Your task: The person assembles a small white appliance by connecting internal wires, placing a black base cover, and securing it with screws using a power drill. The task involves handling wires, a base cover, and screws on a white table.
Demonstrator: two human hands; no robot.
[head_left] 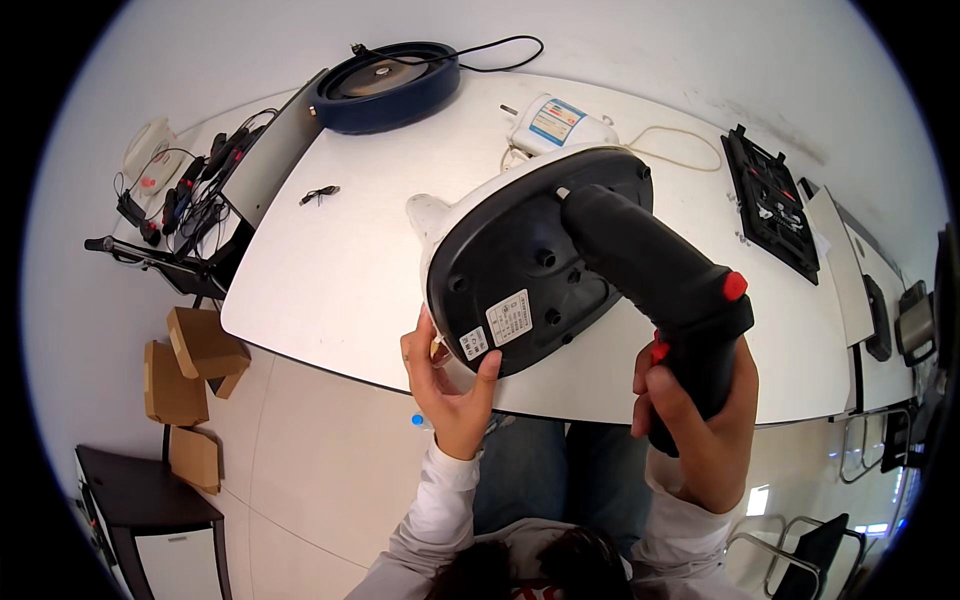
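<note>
My left hand (455, 395) grips the lower left edge of an appliance with a white shell and black underside (510, 265). It is tilted up over the table, bottom facing me. Screw holes, feet and white labels show on that base. My right hand (705, 425) is wrapped round the handle of a black cordless screwdriver (650, 260) with red buttons. The screwdriver lies across the base, its metal tip at the upper part of the underside. Whether the tip sits in a hole, I cannot tell. Most of the white shell is hidden behind the base.
Behind the appliance, a white device with a blue label (560, 122) lies on the white table (340, 270). A round dark blue appliance with a cord (385, 88) stands at the far left. An open black tool case (772, 205) is at right; a small black cable (320, 195) lies left.
</note>
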